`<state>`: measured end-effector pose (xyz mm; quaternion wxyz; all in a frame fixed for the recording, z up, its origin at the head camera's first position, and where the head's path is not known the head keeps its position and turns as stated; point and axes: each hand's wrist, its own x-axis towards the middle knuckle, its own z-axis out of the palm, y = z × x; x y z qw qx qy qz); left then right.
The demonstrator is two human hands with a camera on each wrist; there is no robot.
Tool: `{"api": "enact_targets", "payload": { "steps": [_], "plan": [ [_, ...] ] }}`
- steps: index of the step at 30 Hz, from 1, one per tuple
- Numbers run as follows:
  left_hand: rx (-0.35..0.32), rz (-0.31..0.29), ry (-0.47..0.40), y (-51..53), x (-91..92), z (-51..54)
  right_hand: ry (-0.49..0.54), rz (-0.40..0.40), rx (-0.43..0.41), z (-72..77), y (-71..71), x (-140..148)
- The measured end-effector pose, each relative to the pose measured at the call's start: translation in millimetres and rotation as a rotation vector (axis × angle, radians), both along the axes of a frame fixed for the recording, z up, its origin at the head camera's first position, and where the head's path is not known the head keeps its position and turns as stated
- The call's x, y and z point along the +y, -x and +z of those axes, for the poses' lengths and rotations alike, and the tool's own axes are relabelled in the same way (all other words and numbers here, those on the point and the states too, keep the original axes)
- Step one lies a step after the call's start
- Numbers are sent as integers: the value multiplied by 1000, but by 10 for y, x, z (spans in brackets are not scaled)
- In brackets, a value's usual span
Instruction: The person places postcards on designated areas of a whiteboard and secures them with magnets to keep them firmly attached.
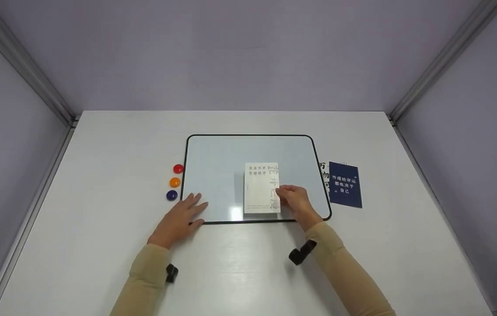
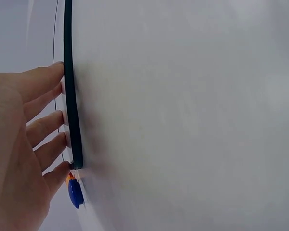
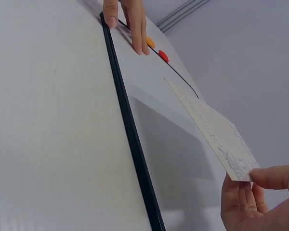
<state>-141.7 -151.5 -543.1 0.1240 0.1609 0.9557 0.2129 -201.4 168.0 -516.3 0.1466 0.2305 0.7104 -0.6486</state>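
A white card [image 1: 259, 188] printed with grey characters is pinched at its right edge between the thumb and fingers of my right hand [image 1: 297, 204]. In the right wrist view the card [image 3: 214, 127] hangs tilted above the whiteboard, casting a shadow on it. The whiteboard [image 1: 217, 153] has a black rim and lies flat on the table. My left hand [image 1: 180, 221] rests on the board's near left corner with fingers spread. The left wrist view shows the fingertips of that hand [image 2: 24, 120] at the dark rim [image 2: 71, 96].
Left of the board lie a red magnet [image 1: 178, 168], an orange magnet [image 1: 174, 182] and a blue magnet [image 1: 172, 195]. To the right, a dark blue card [image 1: 345, 184] with white characters overlaps a white card [image 1: 324, 175] with black characters. Walls enclose the white table [image 1: 235, 272].
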Motion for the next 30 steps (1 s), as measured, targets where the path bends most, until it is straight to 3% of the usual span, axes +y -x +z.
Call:
{"api": "enact_targets", "payload": {
  "steps": [30],
  "plan": [
    [20, -9, -17, 11, -19, -59, -8, 26, -43, -41, -24, -226]
  ]
}}
